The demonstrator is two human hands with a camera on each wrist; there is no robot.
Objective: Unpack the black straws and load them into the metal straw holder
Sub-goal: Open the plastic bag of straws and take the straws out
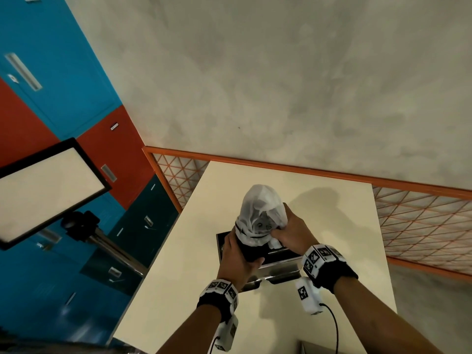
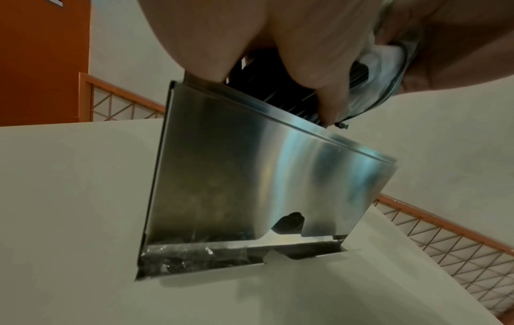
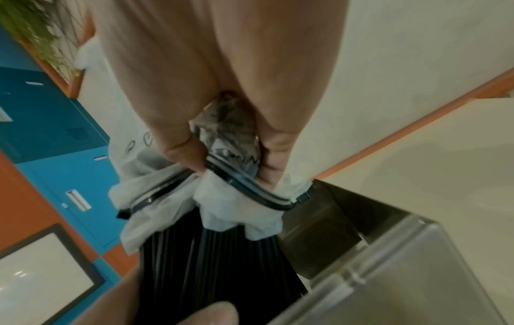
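Observation:
A bundle of black straws [image 1: 251, 250] [image 3: 217, 259] [image 2: 261, 88] stands in the open top of the metal straw holder [image 1: 277, 264] [image 2: 250, 180] [image 3: 403, 274] on the cream table [image 1: 332, 226]. My left hand [image 1: 238, 259] [image 2: 278, 48] grips the bare lower part of the bundle. A white plastic bag [image 1: 260, 213] [image 3: 236, 206] with a black zip edge covers the upper ends of the straws. My right hand [image 1: 288, 232] [image 3: 222, 99] pinches the bunched mouth of the bag, just above the holder's rim.
The table [image 2: 69, 198] is backed by an orange-framed mesh rail [image 1: 421, 226]. A framed white board [image 1: 48, 190] on a stand is at the left, before blue and red lockers [image 1: 51, 85]. A grey object's corner [image 1: 306, 347] shows at the table's near edge.

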